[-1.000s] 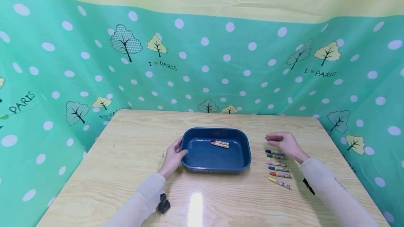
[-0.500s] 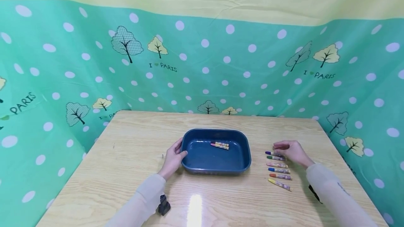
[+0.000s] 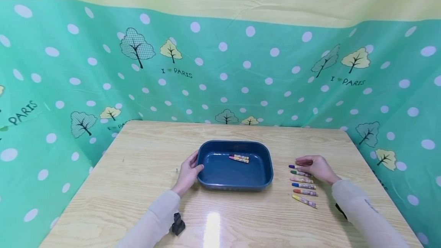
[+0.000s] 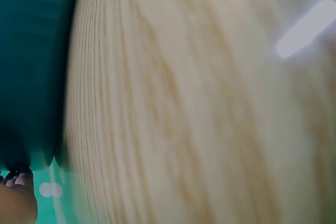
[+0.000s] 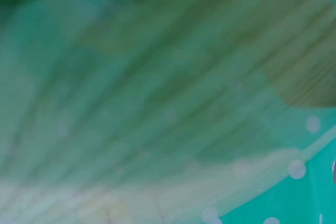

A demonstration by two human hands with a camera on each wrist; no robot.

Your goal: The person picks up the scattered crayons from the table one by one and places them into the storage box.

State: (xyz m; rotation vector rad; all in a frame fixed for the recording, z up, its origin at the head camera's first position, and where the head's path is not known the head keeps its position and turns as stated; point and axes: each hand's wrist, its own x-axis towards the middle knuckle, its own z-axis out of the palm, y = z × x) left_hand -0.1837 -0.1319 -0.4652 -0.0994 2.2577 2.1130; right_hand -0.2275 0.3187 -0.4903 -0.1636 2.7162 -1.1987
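Note:
My left hand grips the left side of a dark blue plastic tub, thumb over the rim and fingers outside. Inside the tub lie a pink crayon and a dark red crayon. At the right, my right hand pinches the purple crayon at the far end of a row, covering much of it. Nearer lie green, pink, blue, orange and yellow crayons. The left wrist view has the tub wall and part of the left hand.
A light wooden table carries everything. Behind it and at both sides hangs a green dotted curtain with tree prints. A black device shows at the left wrist. The right wrist view is mostly blurred.
My right hand has come down from beyond the row to the purple crayon, its thumb and fingers closing there. The left hand and tub have stayed put.

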